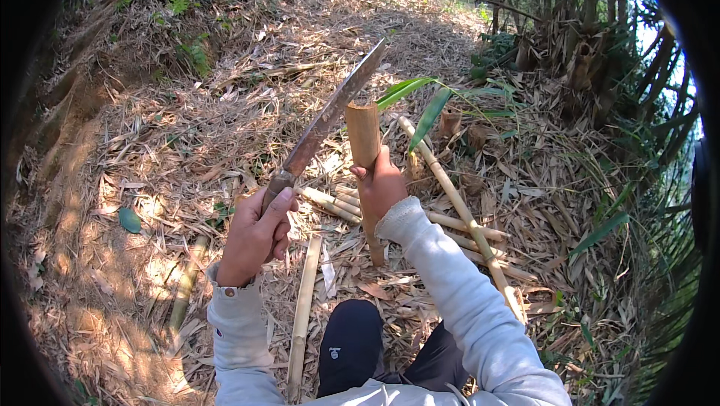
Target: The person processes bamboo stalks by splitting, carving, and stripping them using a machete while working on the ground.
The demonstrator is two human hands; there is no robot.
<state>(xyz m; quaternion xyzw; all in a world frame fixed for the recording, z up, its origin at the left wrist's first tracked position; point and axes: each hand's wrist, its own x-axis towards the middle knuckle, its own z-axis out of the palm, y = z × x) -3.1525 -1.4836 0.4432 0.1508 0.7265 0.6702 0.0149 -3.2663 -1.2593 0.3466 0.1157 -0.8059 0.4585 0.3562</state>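
Observation:
My left hand [256, 238] is closed round the wooden handle [277, 188] of a machete. Its long, brown-stained blade [337, 106] slants up and to the right, close beside the top of a short wooden club [364, 136]. My right hand [381, 187] grips that club around its middle. It stands nearly upright, thick with a flat-cut top, and its narrower lower end shows below my fist. The blade and the club look apart, with a small gap between them.
Cut bamboo poles [459, 200] lie to the right, several shorter ones crossing under my right arm. A split bamboo length [304, 316] lies by my knee [351, 342], a greener piece [187, 282] farther left. Dry leaves cover the slope. A bamboo clump [581, 68] stands far right.

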